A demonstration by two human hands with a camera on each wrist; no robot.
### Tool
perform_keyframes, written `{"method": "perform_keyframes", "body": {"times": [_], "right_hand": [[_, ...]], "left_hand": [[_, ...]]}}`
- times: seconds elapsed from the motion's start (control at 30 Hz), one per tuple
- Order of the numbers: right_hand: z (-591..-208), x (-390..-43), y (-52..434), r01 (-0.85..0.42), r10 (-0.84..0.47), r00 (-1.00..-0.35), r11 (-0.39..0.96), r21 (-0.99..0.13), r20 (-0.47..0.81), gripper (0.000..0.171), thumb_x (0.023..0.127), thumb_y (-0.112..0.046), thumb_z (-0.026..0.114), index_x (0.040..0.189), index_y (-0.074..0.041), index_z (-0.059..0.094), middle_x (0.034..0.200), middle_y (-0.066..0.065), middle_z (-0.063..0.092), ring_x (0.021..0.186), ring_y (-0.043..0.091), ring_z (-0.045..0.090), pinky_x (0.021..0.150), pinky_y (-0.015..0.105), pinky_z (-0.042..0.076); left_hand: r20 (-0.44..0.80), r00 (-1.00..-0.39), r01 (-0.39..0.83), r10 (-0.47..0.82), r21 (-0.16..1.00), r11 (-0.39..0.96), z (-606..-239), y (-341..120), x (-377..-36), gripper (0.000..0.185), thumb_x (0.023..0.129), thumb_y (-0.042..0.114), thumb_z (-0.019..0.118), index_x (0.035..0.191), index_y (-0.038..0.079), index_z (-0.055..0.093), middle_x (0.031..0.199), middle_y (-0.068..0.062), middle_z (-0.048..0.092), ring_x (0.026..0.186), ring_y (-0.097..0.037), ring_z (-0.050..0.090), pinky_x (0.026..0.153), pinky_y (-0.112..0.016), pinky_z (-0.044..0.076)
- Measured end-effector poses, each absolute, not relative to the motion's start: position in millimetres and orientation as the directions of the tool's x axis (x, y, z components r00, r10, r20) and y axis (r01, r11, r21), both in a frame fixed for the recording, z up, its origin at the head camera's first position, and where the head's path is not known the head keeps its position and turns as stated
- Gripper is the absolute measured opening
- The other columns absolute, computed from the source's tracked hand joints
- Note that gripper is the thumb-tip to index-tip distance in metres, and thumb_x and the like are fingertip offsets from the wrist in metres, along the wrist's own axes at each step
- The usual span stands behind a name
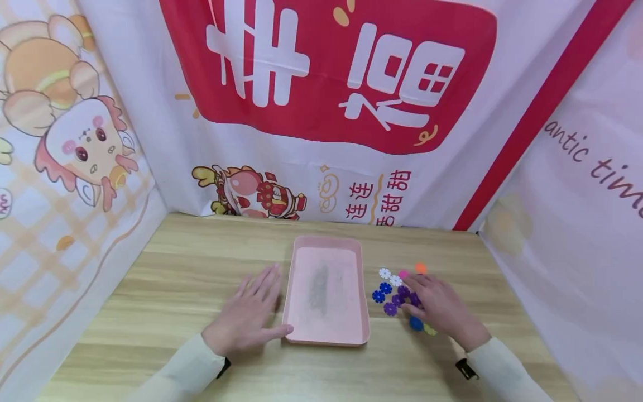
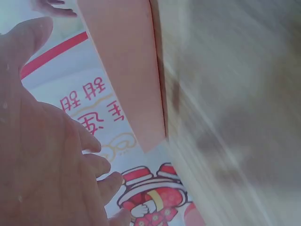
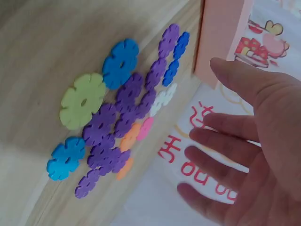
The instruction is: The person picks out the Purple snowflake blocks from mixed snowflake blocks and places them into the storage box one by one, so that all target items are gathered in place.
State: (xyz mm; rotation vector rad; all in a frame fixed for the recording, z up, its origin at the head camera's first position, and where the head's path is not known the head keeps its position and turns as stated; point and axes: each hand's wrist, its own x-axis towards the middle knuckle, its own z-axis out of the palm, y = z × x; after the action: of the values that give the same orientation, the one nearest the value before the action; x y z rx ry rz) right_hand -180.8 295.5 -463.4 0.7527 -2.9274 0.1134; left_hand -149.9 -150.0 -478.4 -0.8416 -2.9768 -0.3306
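A shallow pink tray [image 1: 329, 335] lies on the table. My left hand [image 1: 246, 315] is beside its left side, fingers spread and straight, thumb tip right at the tray's near left corner; the left wrist view shows the hand [image 2: 51, 146] holding nothing. To the right of the tray lies a cluster of notched plastic snowflake discs: purple discs [image 3: 101, 125], blue discs [image 1: 382, 291], white discs [image 1: 384, 273], orange discs [image 3: 130, 136], a pink disc [image 3: 145, 128] and a yellow-green disc [image 3: 83, 101]. My right hand [image 1: 439, 304] hovers over them with loosely extended fingers, nothing between them.
Printed cloth [image 1: 311, 134] hangs behind the wooden table [image 1: 216, 240], with more cloth panels at its left and right sides. The tray stands between my two hands, its raised wall [image 2: 127, 61] close to the left one.
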Motion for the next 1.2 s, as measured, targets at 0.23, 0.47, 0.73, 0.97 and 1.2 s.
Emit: {"method": "perform_keyframes", "body": {"times": [0.23, 0.47, 0.73, 0.97, 1.2], "right_hand": [[-476.1, -210.0, 304.2, -0.555, -0.549, -0.832, 0.816, -0.163, 0.085, 0.04, 0.087, -0.011, 0.087, 0.122, 0.0, 0.073, 0.116, 0.015, 0.078, 0.103, 0.031, 0.075, 0.09, 0.047, 0.065], [-489.1, -232.3, 308.9, -0.555, -0.561, -0.827, 0.806, -0.204, 0.03, 0.027, 0.085, -0.004, 0.087, 0.11, -0.003, 0.075, 0.102, 0.009, 0.078, 0.096, 0.026, 0.074, 0.087, 0.044, 0.065], [-494.6, -238.6, 303.8, -0.452, -0.473, -0.88, 0.863, -0.228, -0.046, 0.032, 0.086, -0.004, 0.086, 0.116, -0.001, 0.076, 0.11, 0.013, 0.079, 0.103, 0.03, 0.076, 0.092, 0.047, 0.065], [-495.3, -242.1, 298.9, -0.445, -0.465, -0.883, 0.87, -0.213, -0.055, 0.029, 0.085, -0.006, 0.088, 0.112, -0.002, 0.077, 0.105, 0.011, 0.079, 0.098, 0.026, 0.075, 0.09, 0.048, 0.065], [-494.3, -251.2, 301.0, -0.409, -0.446, -0.89, 0.87, -0.275, -0.089, 0.029, 0.087, -0.008, 0.087, 0.114, -0.004, 0.077, 0.104, 0.008, 0.079, 0.096, 0.021, 0.073, 0.092, 0.048, 0.064]], "left_hand": [[0.063, -0.848, 0.521, 0.526, 0.279, 0.807, -491.5, -136.8, -149.9, 0.107, 0.096, 0.069, 0.06, 0.167, -0.001, 0.021, 0.177, -0.021, 0.015, 0.164, -0.041, 0.018, 0.13, -0.068, 0.021], [0.047, -0.848, 0.519, 0.528, 0.275, 0.809, -492.9, -127.5, -147.5, 0.106, 0.096, 0.071, 0.059, 0.166, -0.002, 0.025, 0.177, -0.023, 0.015, 0.164, -0.043, 0.019, 0.13, -0.067, 0.022], [-0.016, -0.852, 0.505, 0.522, 0.235, 0.831, -494.0, -123.5, -145.5, 0.105, 0.099, 0.075, 0.047, 0.166, -0.002, 0.023, 0.177, -0.023, 0.015, 0.165, -0.041, 0.017, 0.132, -0.064, 0.021], [-0.012, -0.854, 0.503, 0.521, 0.237, 0.831, -495.9, -122.6, -142.2, 0.104, 0.1, 0.074, 0.047, 0.165, -0.004, 0.025, 0.176, -0.024, 0.017, 0.164, -0.042, 0.019, 0.131, -0.063, 0.022], [-0.002, -0.848, 0.516, 0.529, 0.223, 0.827, -494.4, -120.0, -142.5, 0.105, 0.1, 0.073, 0.05, 0.164, -0.007, 0.026, 0.175, -0.027, 0.019, 0.163, -0.042, 0.021, 0.132, -0.06, 0.024]]}}
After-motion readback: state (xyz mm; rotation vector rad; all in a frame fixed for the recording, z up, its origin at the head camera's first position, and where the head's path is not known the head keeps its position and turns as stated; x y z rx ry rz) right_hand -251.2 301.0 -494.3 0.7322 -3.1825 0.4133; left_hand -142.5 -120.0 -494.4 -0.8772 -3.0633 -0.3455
